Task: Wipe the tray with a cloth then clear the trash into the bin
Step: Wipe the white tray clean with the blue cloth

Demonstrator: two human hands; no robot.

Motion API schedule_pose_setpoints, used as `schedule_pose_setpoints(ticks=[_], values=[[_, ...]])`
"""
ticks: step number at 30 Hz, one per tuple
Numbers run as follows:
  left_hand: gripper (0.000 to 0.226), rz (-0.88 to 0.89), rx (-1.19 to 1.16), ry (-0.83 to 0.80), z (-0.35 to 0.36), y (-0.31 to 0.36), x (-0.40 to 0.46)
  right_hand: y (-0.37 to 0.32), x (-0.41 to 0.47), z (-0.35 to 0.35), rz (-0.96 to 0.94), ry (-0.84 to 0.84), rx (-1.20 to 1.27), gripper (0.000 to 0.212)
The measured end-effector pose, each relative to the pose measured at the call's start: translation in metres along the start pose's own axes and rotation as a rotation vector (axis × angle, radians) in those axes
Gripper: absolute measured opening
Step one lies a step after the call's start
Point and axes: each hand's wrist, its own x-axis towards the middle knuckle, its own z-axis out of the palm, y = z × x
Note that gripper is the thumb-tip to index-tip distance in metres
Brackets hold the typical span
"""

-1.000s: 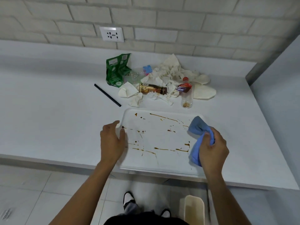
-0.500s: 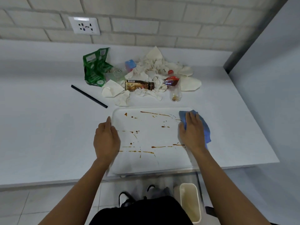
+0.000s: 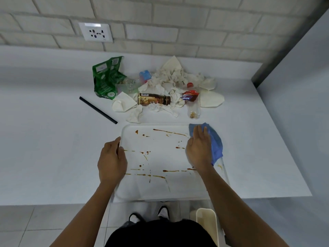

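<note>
Two hands on the job, wipe barely started. Nearest: cream bin on the floor under the desk's near edge, right of centre, mouth up.

White tray sits flat on the desk at its near edge, long axis left-right, near rim slightly overhanging. Brown sauce streaks across most of it, mostly running left-right.

Left hand rests on the tray's left rim, fingers fairly straight, thumb over the edge; a brace, not a real grip. Right hand lies flat with fingers extended, pressing the blue cloth onto the far-right corner of the tray. Cloth is bunched, part of it spilling over the right rim.

Step in hand, my read: wipe. Keep the left hand pinning the tray so it doesn't slide off the edge. Sweep along the long axis, right to left, overlapping passes far to near. Spread the cloth flatter for more contact; refold when loaded or it'll smear.

Farther back, just beyond the tray: black straw lying diagonally, crumpled napkins, brown bottle on its side with long axis left-right, clear bottle with red cap pointing far, green wrapper. All trash for the bin later.
</note>
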Motion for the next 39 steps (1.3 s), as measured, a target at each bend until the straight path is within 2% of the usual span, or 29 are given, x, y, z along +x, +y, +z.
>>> schedule_pose_setpoints(ticks=[5,8,14,19,24,31,35,37,39], values=[[0.039,-0.022,-0.031,0.020,0.003,-0.002,0.001,-0.015,-0.026,0.012,-0.257,-0.048,0.053,0.057],[0.038,-0.013,-0.029,0.035,0.003,0.000,0.000,0.002,-0.051,0.015,-0.374,-0.026,0.208,0.053],[0.038,-0.003,-0.017,0.034,0.002,0.003,-0.002,0.041,-0.043,0.016,-0.254,0.057,0.204,0.057],[0.039,0.001,0.010,0.043,0.003,0.004,-0.003,0.010,-0.005,0.014,-0.230,-0.047,0.137,0.060],[0.039,-0.001,0.019,0.055,0.004,0.003,-0.002,-0.032,0.003,0.014,-0.285,-0.094,0.123,0.062],[0.042,0.011,0.069,0.032,0.004,0.003,0.000,-0.065,-0.016,0.025,-0.466,-0.034,0.307,0.061],[0.046,0.031,0.109,0.003,0.004,0.000,0.001,-0.046,-0.031,0.027,-0.533,-0.067,0.127,0.062],[0.050,0.045,0.135,-0.013,0.005,-0.002,0.001,-0.031,-0.029,0.027,-0.499,-0.112,0.071,0.063],[0.054,0.052,0.154,-0.021,0.005,-0.003,0.001,-0.021,-0.024,0.022,-0.396,-0.083,0.129,0.067]])
